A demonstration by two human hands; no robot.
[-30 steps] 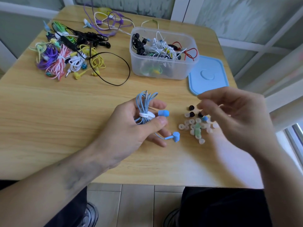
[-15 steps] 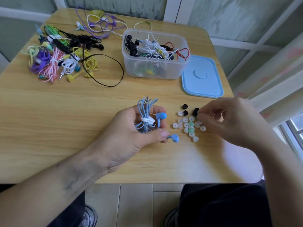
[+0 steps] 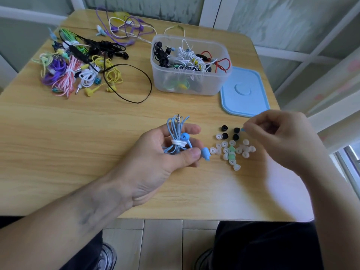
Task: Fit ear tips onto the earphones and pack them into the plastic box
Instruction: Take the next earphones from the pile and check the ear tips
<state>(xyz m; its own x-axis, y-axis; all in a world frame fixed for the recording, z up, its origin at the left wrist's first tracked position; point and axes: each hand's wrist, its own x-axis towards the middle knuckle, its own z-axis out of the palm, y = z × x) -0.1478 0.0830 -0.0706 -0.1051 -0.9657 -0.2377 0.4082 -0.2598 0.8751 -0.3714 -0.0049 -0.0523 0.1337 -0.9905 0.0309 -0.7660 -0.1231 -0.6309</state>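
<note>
Head view: at the near edge of a wooden table (image 3: 58, 133), a person's left hand (image 3: 155, 158) grips a coiled blue earphone set (image 3: 176, 137), bound with a white tie, its jack pointing up and away. 1 blue earbud (image 3: 184, 137) rests against the fingers above the coil; the other blue earbud (image 3: 205, 153) juts past the thumb toward a scatter of loose ear tips (image 3: 231, 151), mostly clear, a few green, with 4 black ones on the far side of the pile. Neither bud appears to wear a tip yet. Above the black tips, the right hand (image 3: 282, 139) pinches a small blue ear tip (image 3: 242, 129) between thumb and forefinger.

The step in hand looks to be fitting that tip. To do it well, the left thumb should pin the bud's stem so the nozzle faces the right hand, and the tip should be turned hollow side toward the nozzle, then pushed and rolled on until it seats evenly. A loose pinch risks dropping it among the pile.

Beyond the ear tips, a clear plastic box (image 3: 191, 82) already holds several bundled earphones; its blue lid (image 3: 245, 92) lies flat just beside it. Farther from the tips, left of the box, a heap of coloured earphones (image 3: 78, 65) awaits.
</note>
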